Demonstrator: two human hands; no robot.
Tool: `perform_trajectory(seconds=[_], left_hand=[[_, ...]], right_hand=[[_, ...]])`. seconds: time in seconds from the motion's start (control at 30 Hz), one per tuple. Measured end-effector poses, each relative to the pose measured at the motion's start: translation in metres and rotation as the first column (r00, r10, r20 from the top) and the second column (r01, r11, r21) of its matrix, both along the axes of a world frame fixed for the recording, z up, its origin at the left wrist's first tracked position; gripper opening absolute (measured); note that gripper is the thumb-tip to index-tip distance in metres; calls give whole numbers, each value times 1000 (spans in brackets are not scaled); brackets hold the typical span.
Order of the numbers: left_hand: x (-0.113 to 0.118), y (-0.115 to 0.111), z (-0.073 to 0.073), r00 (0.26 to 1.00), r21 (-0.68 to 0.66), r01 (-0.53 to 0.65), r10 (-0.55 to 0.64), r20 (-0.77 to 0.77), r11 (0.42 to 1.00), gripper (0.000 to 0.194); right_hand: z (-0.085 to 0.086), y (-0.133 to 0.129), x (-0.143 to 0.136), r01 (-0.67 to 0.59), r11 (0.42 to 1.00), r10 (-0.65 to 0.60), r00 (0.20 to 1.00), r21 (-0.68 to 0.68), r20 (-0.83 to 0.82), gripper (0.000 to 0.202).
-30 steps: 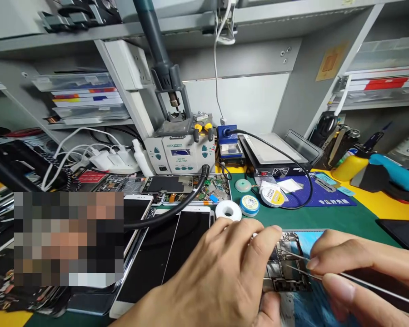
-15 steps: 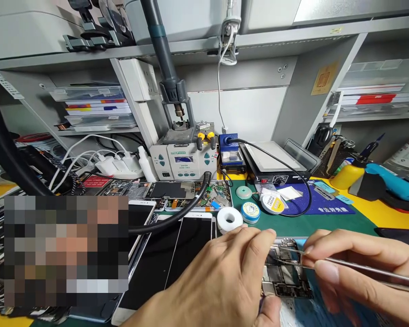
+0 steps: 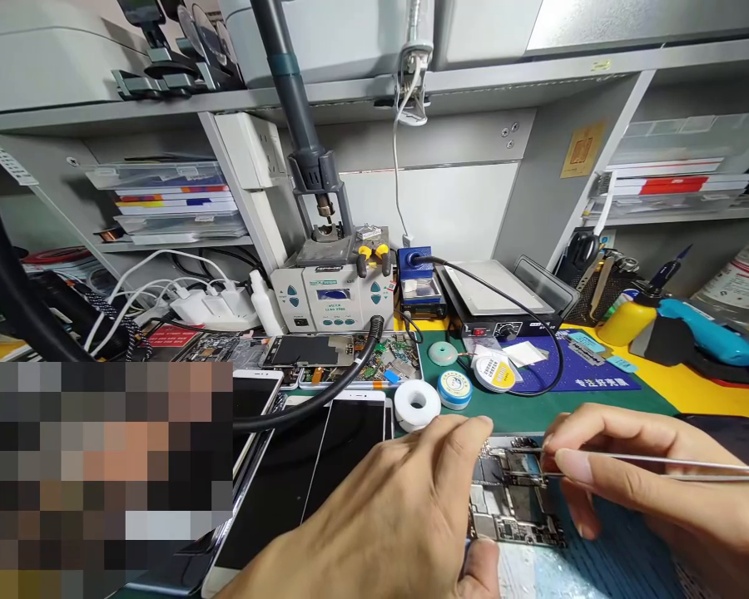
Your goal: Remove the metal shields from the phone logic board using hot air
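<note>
A metal-framed circuit board [image 3: 518,499] lies at the lower right, over a wet-looking blue and white surface [image 3: 574,566]. My left hand [image 3: 405,507] grips the board's left edge, fingers along the top and thumb at the lower left corner. Thin metal tweezers [image 3: 662,463] are pinched between the thumb and fingers of my right hand [image 3: 637,474]. Their tips reach over the upper part of the board; whether they touch it or hold anything is too small to tell.
Left of my left hand lie phones with dark screens [image 3: 343,449]. Behind the hands stand a white roll [image 3: 418,405], a round blue-labelled tin [image 3: 455,388] and a soldering station [image 3: 334,295]. A black hose [image 3: 324,410] arcs over the phones.
My right hand has shifted slightly, and the tweezers now lie more level, with their tips a little higher on the board. The camera view has moved slightly. My left hand keeps its hold.
</note>
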State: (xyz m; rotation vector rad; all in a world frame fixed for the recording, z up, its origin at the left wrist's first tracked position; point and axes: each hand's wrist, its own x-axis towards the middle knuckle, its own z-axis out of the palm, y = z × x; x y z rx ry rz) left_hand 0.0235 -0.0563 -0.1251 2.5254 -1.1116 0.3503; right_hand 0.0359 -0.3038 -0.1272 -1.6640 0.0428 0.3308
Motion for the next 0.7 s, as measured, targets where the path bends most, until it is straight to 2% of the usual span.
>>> perform_trajectory(seconds=[0.13,0.43,0.6,0.7], left_hand=[[-1,2,0,1000,5,-10,10,-27,1000,78],[-3,1,1,997,-6,25,-26,-77,1000,82],[-2,1,4,996,-54,8,-13,-92,998,88],[0,2,4,988,-58,-7,-2,-152,998,83]], right_hand=[[-6,-11,5,-86,995,83,994,42,66,30],[0,-4,2,-64,993,56,995,103,78,31],[2,-2,4,-72,994,65,994,78,90,34],[2,-3,5,-94,993,88,992,65,90,35]])
